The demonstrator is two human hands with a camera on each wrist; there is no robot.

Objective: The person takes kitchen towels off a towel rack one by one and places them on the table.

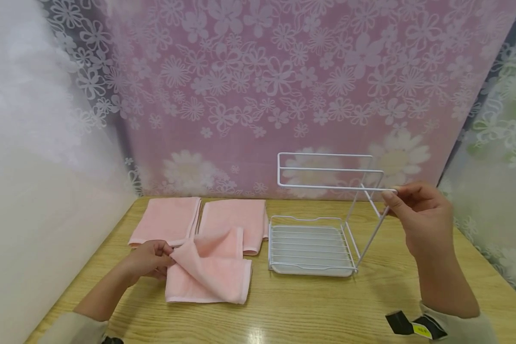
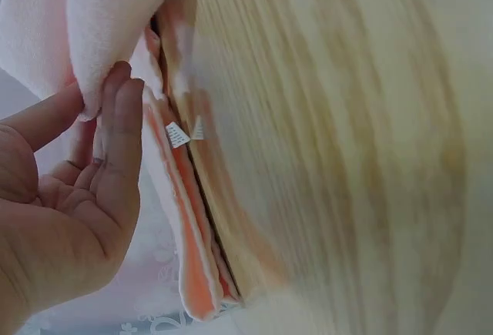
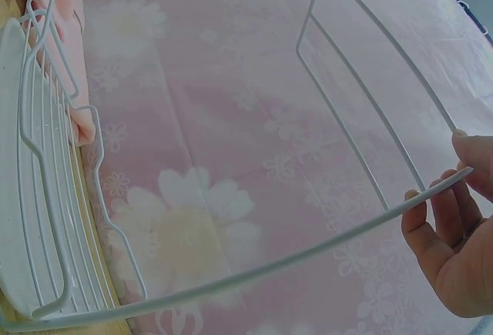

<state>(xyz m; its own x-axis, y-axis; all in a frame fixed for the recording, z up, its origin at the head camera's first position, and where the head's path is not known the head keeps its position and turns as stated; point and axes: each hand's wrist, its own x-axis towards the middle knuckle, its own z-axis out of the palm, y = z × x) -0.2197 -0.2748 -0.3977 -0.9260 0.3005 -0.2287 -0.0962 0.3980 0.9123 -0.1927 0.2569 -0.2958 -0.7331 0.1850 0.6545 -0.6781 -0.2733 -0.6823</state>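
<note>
A white wire rack (image 1: 314, 243) with a shallow white tray (image 1: 327, 273) under its base bars stands right of centre on the table. My right hand (image 1: 423, 220) grips the upper right corner of its frame between thumb and fingers. Three pink towels lie on the left side. The nearest towel (image 1: 223, 282) has one corner lifted and folded over, and my left hand (image 1: 148, 260) pinches that raised corner. In the left wrist view the towel's tip (image 2: 96, 81) sits between thumb and fingertips. Folded behind it are a left towel (image 1: 167, 217) and a right towel (image 1: 234, 215).
The wood-grain table (image 1: 284, 315) meets a pink floral curtain (image 1: 275, 95) at the back. A pale wall (image 1: 47, 167) borders the left, and a flowered sheet (image 1: 494, 205) borders the right. A small white label (image 2: 177, 135) pokes out of a folded towel's edge.
</note>
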